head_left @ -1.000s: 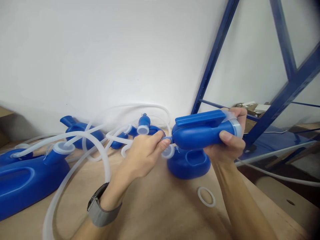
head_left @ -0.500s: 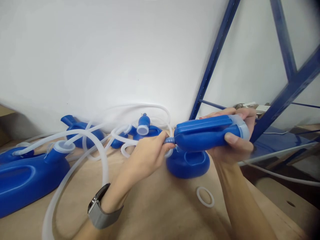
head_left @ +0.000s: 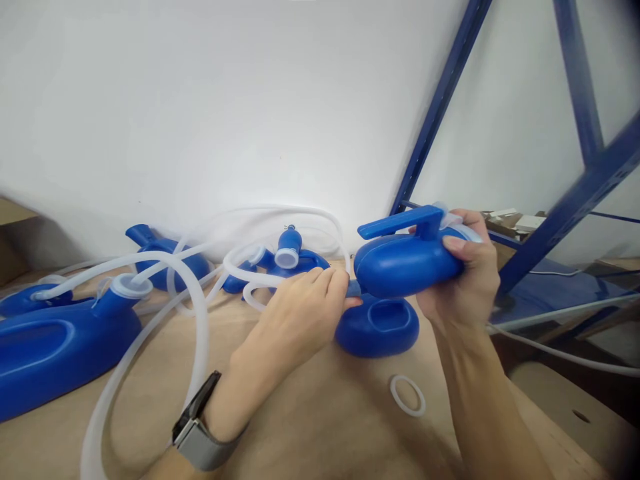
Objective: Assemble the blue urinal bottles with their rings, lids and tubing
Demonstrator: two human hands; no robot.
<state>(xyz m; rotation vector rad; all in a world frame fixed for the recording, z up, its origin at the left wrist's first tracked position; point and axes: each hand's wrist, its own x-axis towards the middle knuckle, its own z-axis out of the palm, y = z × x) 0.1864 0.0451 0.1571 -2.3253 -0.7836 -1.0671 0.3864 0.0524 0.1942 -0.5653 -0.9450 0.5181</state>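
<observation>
A blue plastic urinal bottle (head_left: 407, 265) with a bar handle lies sideways in the air, its handle turned up. My right hand (head_left: 463, 267) grips its neck end, around a translucent white cap (head_left: 467, 232). At the opposite end, my left hand (head_left: 313, 300) is closed round a short bluish tube end (head_left: 353, 289) that meets the bottle; the fingers hide most of it. Behind and below the held bottle, another blue bottle (head_left: 377, 330) rests on the wooden table. A white ring (head_left: 407, 396) lies flat in front of it.
More blue bottles (head_left: 60, 353) stand at the left, with a white hose (head_left: 200, 320) looping among them. A small blue bulb-shaped piece (head_left: 289, 245) with a white rim is near the wall. Blue metal shelving (head_left: 435, 107) rises at the right; a cardboard box (head_left: 15, 223) is far left.
The held bottle has rolled so its handle now stands up at the top. My left hand has turned over, knuckles up, covering more of the tube end.
</observation>
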